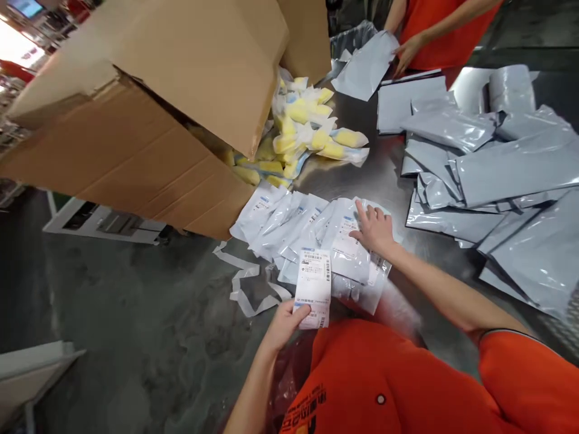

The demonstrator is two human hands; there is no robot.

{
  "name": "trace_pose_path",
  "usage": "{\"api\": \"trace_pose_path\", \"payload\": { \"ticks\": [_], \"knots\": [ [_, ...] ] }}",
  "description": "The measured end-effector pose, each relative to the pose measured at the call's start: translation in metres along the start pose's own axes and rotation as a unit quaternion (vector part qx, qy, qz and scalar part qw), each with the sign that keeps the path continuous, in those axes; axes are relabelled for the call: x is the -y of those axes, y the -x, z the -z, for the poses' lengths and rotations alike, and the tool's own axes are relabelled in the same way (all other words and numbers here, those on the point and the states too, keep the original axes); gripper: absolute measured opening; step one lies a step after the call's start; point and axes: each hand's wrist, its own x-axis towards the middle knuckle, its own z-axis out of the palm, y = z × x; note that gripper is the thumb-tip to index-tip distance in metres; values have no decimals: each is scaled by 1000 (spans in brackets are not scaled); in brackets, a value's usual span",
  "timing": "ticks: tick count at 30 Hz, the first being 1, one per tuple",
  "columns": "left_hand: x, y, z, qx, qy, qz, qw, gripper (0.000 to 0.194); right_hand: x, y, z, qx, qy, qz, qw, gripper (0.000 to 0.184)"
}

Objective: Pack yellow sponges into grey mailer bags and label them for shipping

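A strip of printed shipping labels [315, 280] is pinched in my left hand [286, 319], thumb on top, near the table's front edge. My right hand [373, 229] lies with fingers spread on a white mailer bag [357, 265] that carries a printed label. Several more labelled mailer bags [283, 220] overlap in a row to the left of it. Below them, a curled strip of backing paper [246, 289] hangs beside the table edge.
At the left a large cardboard box [149, 108] lies tipped, with yellow-and-white wrapped items [312, 123] spilling from it. Grey mailer bags [511, 163] are heaped on the right of the metal table [362, 175]. Across it, a co-worker's hand [409, 53] holds a grey bag [367, 65].
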Motion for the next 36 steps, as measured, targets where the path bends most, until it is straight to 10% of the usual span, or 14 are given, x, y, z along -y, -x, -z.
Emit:
{"api": "trace_pose_path", "payload": {
  "ticks": [7,12,15,18,22,24,30,33,36],
  "knots": [
    [-30,-20,-3,72,-86,-43,993,45,43,30,-30,110,-142,132,975,70],
    [-14,-33,-2,81,-97,-17,992,54,-90,-5,6,-107,-128,-20,986,57],
    [-5,-38,-8,104,-82,-19,991,56,-188,-8,31,-113,-28,-139,983,44],
    [-10,-36,-22,96,-85,-28,991,53,-227,-4,49,-120,-43,-111,986,26],
    [-18,-27,-32,52,-59,-13,997,54,-171,6,57,-302,-209,-16,930,32],
    [-15,-22,-26,27,-17,-2,999,54,-113,18,53,-299,-277,82,910,31],
    [7,8,6,-55,45,0,997,51,30,70,16,32,-321,362,875,28],
    [13,26,7,-62,28,0,998,53,44,75,18,140,-425,282,849,33],
    [15,38,2,-42,-1,-15,999,51,42,68,40,218,-602,159,751,41]
  ]
}}
